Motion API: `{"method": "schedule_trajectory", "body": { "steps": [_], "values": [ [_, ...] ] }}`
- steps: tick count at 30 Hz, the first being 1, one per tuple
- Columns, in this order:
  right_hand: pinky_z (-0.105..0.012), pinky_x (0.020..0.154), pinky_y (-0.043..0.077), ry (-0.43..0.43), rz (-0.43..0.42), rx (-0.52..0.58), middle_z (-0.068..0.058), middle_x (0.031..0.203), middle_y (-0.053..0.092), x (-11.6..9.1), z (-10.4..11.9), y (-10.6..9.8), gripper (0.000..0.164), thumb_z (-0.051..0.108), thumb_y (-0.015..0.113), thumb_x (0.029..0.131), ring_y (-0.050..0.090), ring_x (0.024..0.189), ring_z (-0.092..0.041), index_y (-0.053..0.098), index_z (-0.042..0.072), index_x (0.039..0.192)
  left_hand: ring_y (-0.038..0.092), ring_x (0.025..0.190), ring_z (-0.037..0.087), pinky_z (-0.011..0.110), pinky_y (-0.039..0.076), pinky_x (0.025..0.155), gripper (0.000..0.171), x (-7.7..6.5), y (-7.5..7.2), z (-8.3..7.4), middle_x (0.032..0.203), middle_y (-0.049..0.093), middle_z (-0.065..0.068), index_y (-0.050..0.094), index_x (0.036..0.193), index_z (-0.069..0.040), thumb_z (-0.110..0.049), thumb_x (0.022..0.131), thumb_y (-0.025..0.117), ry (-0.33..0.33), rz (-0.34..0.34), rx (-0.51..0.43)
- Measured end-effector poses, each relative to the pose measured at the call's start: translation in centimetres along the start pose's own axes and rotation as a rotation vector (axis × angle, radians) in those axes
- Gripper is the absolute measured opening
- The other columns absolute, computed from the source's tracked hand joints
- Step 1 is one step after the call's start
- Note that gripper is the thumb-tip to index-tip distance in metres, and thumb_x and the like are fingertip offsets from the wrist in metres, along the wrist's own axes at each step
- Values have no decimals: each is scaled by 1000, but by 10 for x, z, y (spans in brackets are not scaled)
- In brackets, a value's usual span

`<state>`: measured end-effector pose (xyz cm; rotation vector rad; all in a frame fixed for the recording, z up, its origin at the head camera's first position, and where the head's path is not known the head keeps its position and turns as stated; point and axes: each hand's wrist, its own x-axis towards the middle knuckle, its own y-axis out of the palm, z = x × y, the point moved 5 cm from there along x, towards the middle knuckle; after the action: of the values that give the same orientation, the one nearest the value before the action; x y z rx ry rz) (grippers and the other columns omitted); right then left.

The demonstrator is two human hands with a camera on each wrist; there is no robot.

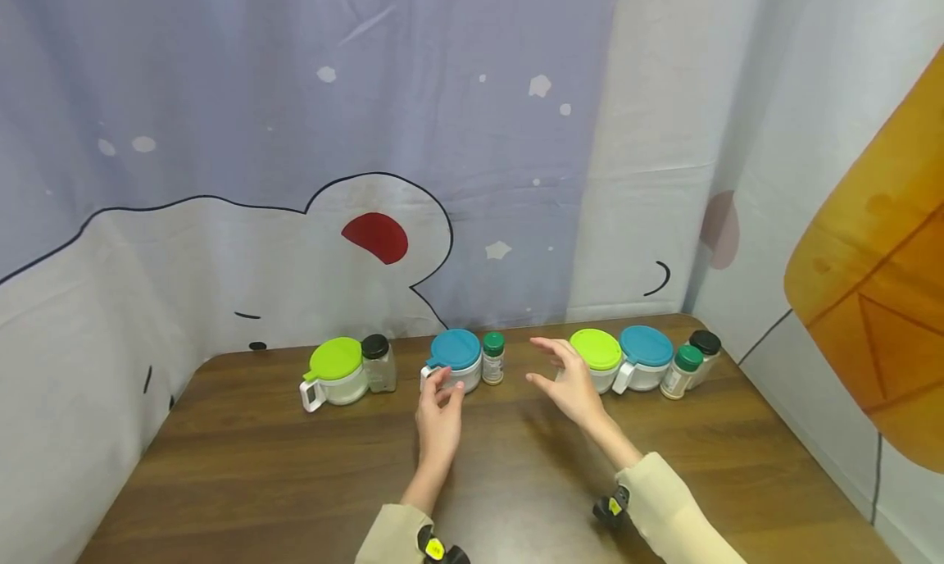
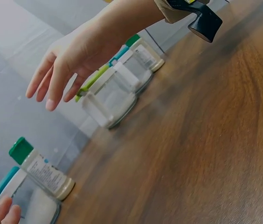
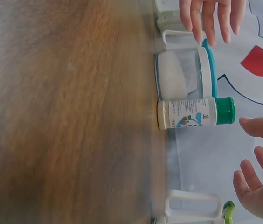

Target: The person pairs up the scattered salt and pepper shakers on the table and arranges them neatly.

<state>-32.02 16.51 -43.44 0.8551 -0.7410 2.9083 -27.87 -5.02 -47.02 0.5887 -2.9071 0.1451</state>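
Note:
My left hand (image 1: 439,423) hovers in front of a blue-lidded seasoning jar (image 1: 455,349), fingers loosely bent and holding nothing. Beside that jar stands a green-capped shaker bottle (image 1: 492,359) with a printed label. In the head view my right hand (image 1: 575,381) is raised with thumb and fingers spread, partly covering a lime-lidded jar (image 1: 596,349). The right wrist view has the shaker bottle (image 3: 192,113) upright between the two hands, apart from the right fingertips. White contents show through the blue-lidded jar (image 3: 180,74).
At the left are another lime-lidded jar (image 1: 335,371) and a black-capped bottle (image 1: 378,364). To the right stand a second blue-lidded jar (image 1: 645,359), a second green-capped shaker (image 1: 682,372) and a black-capped bottle (image 1: 705,352). A patterned curtain (image 1: 509,154) hangs behind the wooden table (image 1: 295,474).

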Motion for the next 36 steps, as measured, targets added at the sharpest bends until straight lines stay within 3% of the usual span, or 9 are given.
{"method": "schedule_trajectory", "body": {
  "steps": [17, 23, 30, 36],
  "values": [
    [-49, 91, 51, -27, -42, -72, -15, 118, 65, -12, -1, -27, 53, -1, 81, 71, 59, 106, -27, 63, 5, 121, 63, 105, 31, 41, 55, 87, 32, -14, 31, 0, 123, 61, 19, 58, 120, 0, -7, 90, 62, -4, 74, -26],
    [-48, 91, 51, -41, -65, -83, -14, 118, 65, -15, -5, -38, 53, -2, 81, 70, 60, 106, -31, 63, 2, 120, 62, 105, 31, 39, 55, 86, 33, -18, 43, 0, 124, 60, 21, 59, 121, 0, -8, 89, 63, 12, 123, -27],
    [-53, 91, 49, -26, -69, -91, -14, 118, 65, -19, -9, -47, 51, -2, 80, 72, 60, 108, -29, 63, 3, 120, 63, 106, 29, 37, 56, 87, 30, -21, 55, -2, 121, 65, 14, 63, 119, -3, -9, 89, 63, 21, 160, -11],
    [-46, 91, 50, -34, -83, -137, -13, 118, 65, -22, -9, -55, 51, 2, 81, 72, 60, 108, -28, 64, 3, 119, 64, 105, 24, 34, 56, 86, 28, -24, 63, 0, 118, 66, 10, 66, 116, -5, -10, 89, 63, 16, 184, -2]
  ]
}}
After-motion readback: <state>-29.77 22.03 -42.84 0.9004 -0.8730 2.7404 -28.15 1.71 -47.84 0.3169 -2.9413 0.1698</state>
